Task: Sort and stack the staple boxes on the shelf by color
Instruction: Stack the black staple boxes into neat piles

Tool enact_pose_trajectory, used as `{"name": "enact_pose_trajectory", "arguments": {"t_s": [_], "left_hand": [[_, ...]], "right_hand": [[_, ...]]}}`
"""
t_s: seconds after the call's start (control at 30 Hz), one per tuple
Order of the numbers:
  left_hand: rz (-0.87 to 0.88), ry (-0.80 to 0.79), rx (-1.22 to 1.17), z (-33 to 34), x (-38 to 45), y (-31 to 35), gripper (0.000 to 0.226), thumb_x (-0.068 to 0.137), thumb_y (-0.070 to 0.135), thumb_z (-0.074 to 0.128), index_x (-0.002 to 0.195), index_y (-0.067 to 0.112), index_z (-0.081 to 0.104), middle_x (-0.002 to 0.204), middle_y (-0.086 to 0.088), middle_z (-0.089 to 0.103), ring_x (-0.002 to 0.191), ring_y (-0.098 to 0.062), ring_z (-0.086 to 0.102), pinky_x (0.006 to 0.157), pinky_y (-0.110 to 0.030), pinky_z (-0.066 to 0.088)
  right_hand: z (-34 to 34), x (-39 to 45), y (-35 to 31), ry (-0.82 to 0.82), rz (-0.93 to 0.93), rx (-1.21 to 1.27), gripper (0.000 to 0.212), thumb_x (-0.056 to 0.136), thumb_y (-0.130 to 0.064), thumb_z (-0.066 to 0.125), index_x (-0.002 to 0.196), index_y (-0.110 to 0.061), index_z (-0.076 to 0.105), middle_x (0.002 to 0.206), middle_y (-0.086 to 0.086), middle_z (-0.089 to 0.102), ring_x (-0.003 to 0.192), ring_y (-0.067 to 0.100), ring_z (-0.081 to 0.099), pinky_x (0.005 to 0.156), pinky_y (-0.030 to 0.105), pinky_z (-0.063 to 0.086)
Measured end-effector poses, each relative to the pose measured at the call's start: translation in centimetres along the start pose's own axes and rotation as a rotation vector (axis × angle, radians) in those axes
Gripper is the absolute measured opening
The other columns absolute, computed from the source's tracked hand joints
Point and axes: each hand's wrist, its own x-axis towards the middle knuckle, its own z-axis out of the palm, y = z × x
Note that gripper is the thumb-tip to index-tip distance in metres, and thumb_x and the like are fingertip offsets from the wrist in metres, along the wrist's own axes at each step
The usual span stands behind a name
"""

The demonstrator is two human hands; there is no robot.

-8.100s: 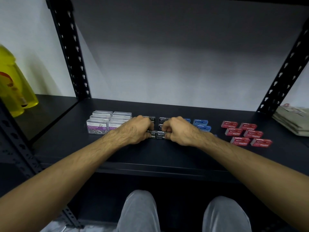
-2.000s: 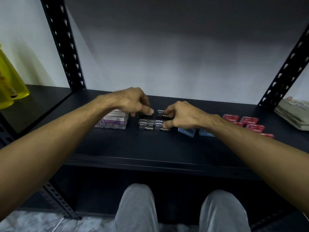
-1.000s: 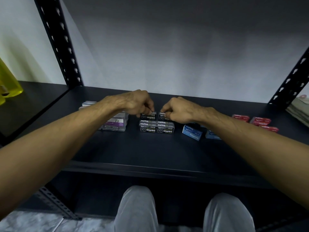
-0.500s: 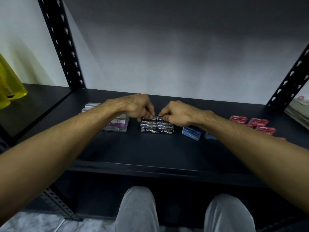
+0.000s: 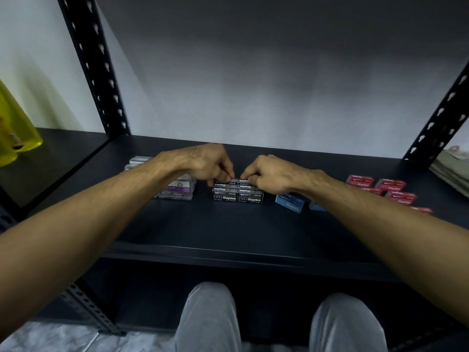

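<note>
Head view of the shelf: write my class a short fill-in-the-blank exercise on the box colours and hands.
1. Both hands, left hand and right hand, pinch boxes of the ____ staple boxes.
2. Right of that stack lie the ____ boxes.
3. Farthest right lie the ____ boxes.

Missing words: black; blue; red

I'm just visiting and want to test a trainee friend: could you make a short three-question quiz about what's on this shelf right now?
1. True or false: the red boxes lie left of the black staple boxes.
2. Which group do both hands touch? A) blue boxes B) black staple boxes C) paper clip boxes
3. Fill in: the yellow container stands at the far ____ of the view.

Key: 1 false, they lie to the right. 2 B: left hand and right hand pinch the top boxes. 3 left.
</note>
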Motion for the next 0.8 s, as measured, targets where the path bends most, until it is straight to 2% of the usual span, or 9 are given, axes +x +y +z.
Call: {"name": "enact_pose_trajectory", "arguments": {"t_s": [0.23,0.3,0.37,0.43,0.5,0.57,0.63,0.7,0.8], "left_hand": [[0.007,-0.011,0.014,0.0,-0.6,0.2,0.018,0.096,0.022,0.060,0.106,0.025,0.074,0.088,0.007,0.075,0.061,-0.005,0.067,0.059,-0.009,0.042],[0.004,-0.012,0.020,-0.1,-0.8,0.3,0.019,0.097,0.028,0.056,0.104,0.026,0.073,0.090,0.002,0.076,0.060,-0.002,0.067,0.060,-0.013,0.043],[-0.006,-0.010,0.024,-0.2,-1.0,0.4,0.019,0.096,0.034,0.056,0.105,0.028,0.072,0.085,-0.001,0.076,0.062,-0.002,0.067,0.066,-0.020,0.046],[-0.030,-0.035,0.037,-0.4,-1.3,0.6,0.023,0.092,0.043,0.060,0.108,0.031,0.071,0.078,0.002,0.075,0.068,-0.004,0.068,0.074,-0.027,0.052],[-0.045,-0.079,0.047,-0.5,-1.5,0.7,0.034,0.085,0.050,0.067,0.113,0.031,0.068,0.073,0.010,0.072,0.074,-0.008,0.069,0.079,-0.029,0.053],[-0.039,-0.114,0.062,-0.4,-1.5,0.7,0.047,0.076,0.053,0.075,0.117,0.031,0.066,0.080,0.008,0.073,0.081,-0.012,0.070,0.081,-0.030,0.053],[-0.035,-0.116,0.090,-0.2,-1.3,0.6,0.054,0.070,0.053,0.079,0.118,0.032,0.065,0.096,-0.001,0.074,0.090,-0.019,0.070,0.088,-0.037,0.054],[-0.042,-0.105,0.103,0.1,-1.3,0.7,0.054,0.070,0.049,0.082,0.118,0.032,0.065,0.099,-0.004,0.073,0.092,-0.021,0.069,0.089,-0.039,0.055],[-0.055,-0.068,0.118,0.5,-1.3,0.9,0.052,0.070,0.043,0.084,0.116,0.029,0.066,0.097,0.002,0.072,0.090,-0.017,0.068,0.087,-0.037,0.055]], "right_hand": [[-0.1,-0.3,-0.1,-0.011,0.014,0.021,0.033,0.100,-0.015,0.046,0.125,-0.021,0.067,0.125,-0.004,0.066,0.110,0.009,0.059,0.087,0.018,0.038],[-0.3,-0.5,-0.3,-0.021,0.041,0.050,0.032,0.099,-0.021,0.046,0.123,-0.025,0.067,0.122,-0.005,0.066,0.106,0.008,0.058,0.086,0.022,0.040],[-0.6,-0.9,-0.5,-0.038,0.065,0.058,0.032,0.097,-0.034,0.050,0.125,-0.029,0.065,0.126,-0.006,0.064,0.116,0.013,0.058,0.092,0.027,0.042],[-0.8,-1.1,-0.7,-0.066,0.084,0.028,0.045,0.091,-0.048,0.057,0.133,-0.029,0.059,0.132,-0.004,0.061,0.121,0.016,0.055,0.098,0.030,0.043],[-0.8,-1.3,-0.7,-0.097,0.097,-0.012,0.060,0.082,-0.053,0.067,0.136,-0.030,0.055,0.126,-0.004,0.063,0.111,0.016,0.059,0.091,0.030,0.046],[-0.6,-1.2,-0.7,-0.129,0.088,-0.024,0.061,0.076,-0.050,0.075,0.131,-0.031,0.057,0.106,-0.008,0.065,0.092,0.010,0.060,0.077,0.028,0.047],[-0.3,-1.1,-0.6,-0.130,0.074,-0.023,0.057,0.076,-0.043,0.078,0.127,-0.029,0.058,0.095,-0.011,0.063,0.083,0.006,0.058,0.069,0.025,0.044],[-0.1,-1.1,-0.6,-0.108,0.063,-0.030,0.055,0.077,-0.036,0.079,0.127,-0.027,0.059,0.097,-0.009,0.063,0.083,0.007,0.059,0.069,0.025,0.044],[0.1,-0.9,-0.7,-0.087,0.051,-0.041,0.053,0.078,-0.033,0.079,0.127,-0.025,0.060,0.099,-0.006,0.065,0.085,0.011,0.061,0.071,0.026,0.046]]}}
